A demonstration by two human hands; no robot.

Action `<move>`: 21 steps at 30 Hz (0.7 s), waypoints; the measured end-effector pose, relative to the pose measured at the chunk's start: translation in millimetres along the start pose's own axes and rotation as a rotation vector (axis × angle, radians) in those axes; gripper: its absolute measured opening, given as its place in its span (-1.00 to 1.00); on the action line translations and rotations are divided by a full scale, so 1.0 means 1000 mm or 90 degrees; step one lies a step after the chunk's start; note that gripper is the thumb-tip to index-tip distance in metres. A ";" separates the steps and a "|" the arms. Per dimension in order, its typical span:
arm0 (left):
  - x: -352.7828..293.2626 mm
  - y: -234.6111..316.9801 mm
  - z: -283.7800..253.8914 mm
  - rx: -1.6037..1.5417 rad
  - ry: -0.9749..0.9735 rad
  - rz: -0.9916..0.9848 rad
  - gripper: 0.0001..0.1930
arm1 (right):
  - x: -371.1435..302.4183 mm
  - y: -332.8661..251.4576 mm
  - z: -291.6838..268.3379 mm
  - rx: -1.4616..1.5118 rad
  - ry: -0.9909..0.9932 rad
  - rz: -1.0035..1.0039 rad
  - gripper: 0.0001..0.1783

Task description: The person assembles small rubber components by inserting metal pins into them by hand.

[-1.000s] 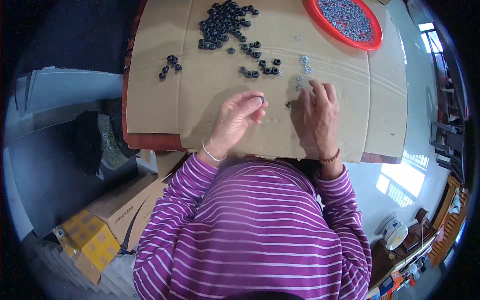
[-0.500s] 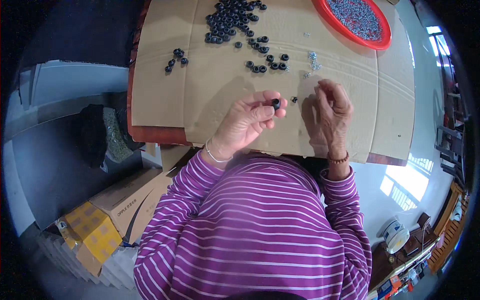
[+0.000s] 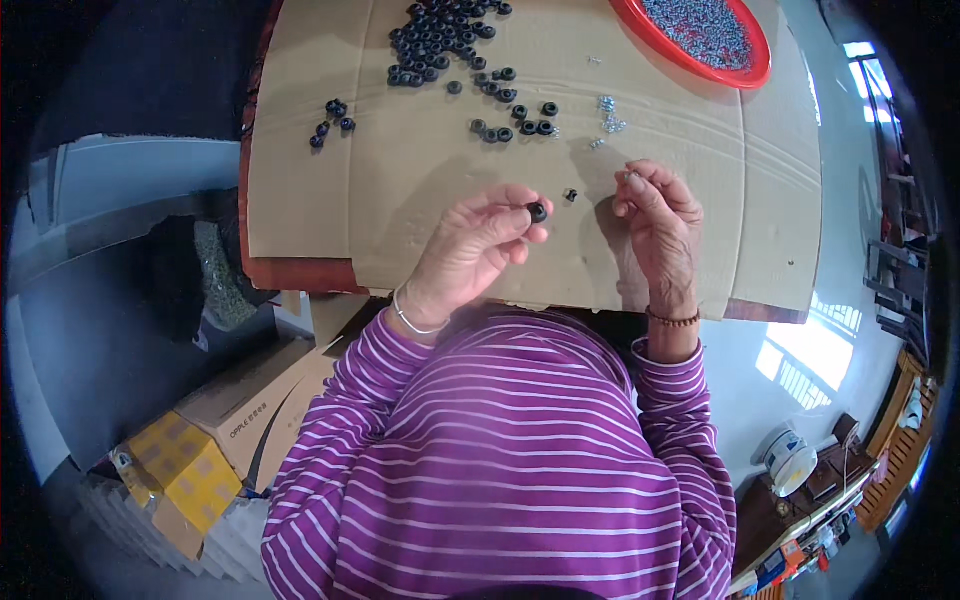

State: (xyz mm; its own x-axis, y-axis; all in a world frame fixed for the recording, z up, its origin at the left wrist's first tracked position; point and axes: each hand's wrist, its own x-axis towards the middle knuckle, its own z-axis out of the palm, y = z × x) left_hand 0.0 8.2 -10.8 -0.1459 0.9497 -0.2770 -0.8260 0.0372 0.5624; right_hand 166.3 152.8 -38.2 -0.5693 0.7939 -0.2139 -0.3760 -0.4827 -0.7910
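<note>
Between the thumb and fingertips of my left hand [image 3: 475, 238] is a small black ring-like part [image 3: 538, 212], held above the cardboard [image 3: 430, 235]. My right hand [image 3: 662, 215] is raised to the right of it, thumb and forefinger pinched together; whatever sits at their tips is too small to name. Between the hands, a tiny dark piece [image 3: 571, 195] lies on the cardboard. Just beyond my right fingertips are small shiny metal pieces [image 3: 612, 124]. Several black rings [image 3: 492, 134] lie loosely past my left hand.
A heap of black rings [image 3: 430, 45] covers the far middle. Some dark parts form a small group [image 3: 335, 122] at the left. A red tray [image 3: 690, 65] full of small metal pieces stands far right. Cartons [image 3: 255, 395] sit on the floor at lower left.
My right hand has lifted slightly from beside the loose metal pieces, and its thumb and forefinger now show pinched. The left hand keeps the black ring. The whole view has shifted a little.
</note>
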 end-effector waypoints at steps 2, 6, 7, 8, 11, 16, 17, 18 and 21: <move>0.001 0.000 0.002 -0.036 0.024 -0.027 -0.80 | 0.000 0.001 -0.003 0.027 -0.026 0.010 -0.83; 0.008 -0.007 -0.005 -0.113 0.042 -0.011 -0.79 | -0.004 0.002 0.000 0.088 -0.082 0.038 -0.82; 0.008 -0.006 -0.002 -0.087 0.060 -0.008 -0.80 | -0.005 0.001 0.000 0.088 -0.082 0.039 -0.82; 0.009 -0.005 0.000 -0.061 0.078 -0.006 -0.80 | -0.006 0.000 0.001 0.104 -0.094 0.050 -0.82; 0.008 -0.004 0.000 -0.041 0.074 -0.005 -0.80 | -0.009 -0.002 0.005 0.126 -0.119 0.064 -0.82; 0.007 -0.003 0.003 -0.053 0.068 -0.006 -0.78 | -0.012 -0.003 0.012 0.166 -0.142 0.059 -0.81; 0.007 -0.003 0.004 -0.050 0.072 -0.009 -0.78 | -0.012 -0.003 0.011 0.153 -0.159 0.044 -0.81; 0.007 -0.003 0.006 -0.051 0.074 -0.008 -0.78 | -0.012 -0.002 0.012 0.141 -0.177 0.028 -0.81; 0.007 0.000 0.012 -0.049 0.047 0.003 -0.79 | -0.019 -0.009 0.022 0.060 -0.140 -0.005 -0.82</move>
State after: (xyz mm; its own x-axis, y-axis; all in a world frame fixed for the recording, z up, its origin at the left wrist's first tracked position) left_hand 5.6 18.1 -3.7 -0.1864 0.9244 -0.3327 -0.8640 0.0070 0.5034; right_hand 164.6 133.7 -14.6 -0.7073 0.7035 -0.0696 -0.4421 -0.5171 -0.7329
